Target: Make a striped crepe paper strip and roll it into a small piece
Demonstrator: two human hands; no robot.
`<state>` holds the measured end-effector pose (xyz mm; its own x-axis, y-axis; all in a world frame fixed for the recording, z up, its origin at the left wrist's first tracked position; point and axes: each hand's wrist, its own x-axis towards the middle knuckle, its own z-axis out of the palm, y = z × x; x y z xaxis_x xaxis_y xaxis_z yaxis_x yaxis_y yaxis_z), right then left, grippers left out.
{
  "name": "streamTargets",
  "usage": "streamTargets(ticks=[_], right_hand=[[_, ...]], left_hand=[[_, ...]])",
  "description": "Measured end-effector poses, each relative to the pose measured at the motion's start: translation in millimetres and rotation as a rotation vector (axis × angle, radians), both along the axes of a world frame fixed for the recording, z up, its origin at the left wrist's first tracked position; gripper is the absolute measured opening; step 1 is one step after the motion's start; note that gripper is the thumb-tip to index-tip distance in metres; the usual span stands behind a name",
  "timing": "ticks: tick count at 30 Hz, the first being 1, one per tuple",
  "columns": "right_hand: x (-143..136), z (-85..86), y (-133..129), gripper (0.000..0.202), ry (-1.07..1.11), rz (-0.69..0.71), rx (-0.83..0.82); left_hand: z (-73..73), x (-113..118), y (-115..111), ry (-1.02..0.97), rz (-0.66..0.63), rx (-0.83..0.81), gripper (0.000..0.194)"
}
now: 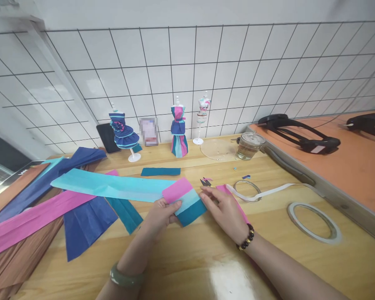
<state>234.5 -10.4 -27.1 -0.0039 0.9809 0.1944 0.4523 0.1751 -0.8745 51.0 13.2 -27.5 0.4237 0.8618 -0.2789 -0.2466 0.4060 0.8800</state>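
My left hand (164, 213) grips a striped piece of thin, crepe-like material (187, 200) at its left side, thumb on top. The piece has pink, light-blue and teal bands and is raised above the table. My right hand (226, 212) has its fingers bent, with the fingertips closed at the piece's right edge. Beneath the right hand lies a pink strip (242, 210), partly covered. Just behind the right fingers are small dark scissors (205, 182), partly hidden. A long light-blue strip (112, 185) runs left from behind the striped piece, and a short teal strip (161, 171) lies farther back.
Blue, pink and brown strips (28, 262) pile up on the left. Three small dress forms (179, 129) stand by the tiled wall. A lidded glass cup (250, 146) sits at the back right. Tape rolls (314, 223) lie on the right, near an orange surface (356, 154).
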Motion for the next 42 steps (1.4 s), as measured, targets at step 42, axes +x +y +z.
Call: streamTargets(ticks=[42], right_hand=[[-6.7,10.9,-10.0,0.029,0.674,0.165,-0.469]], left_hand=[[18.3,-19.0,5.0,0.420,0.230,0.375,0.024]])
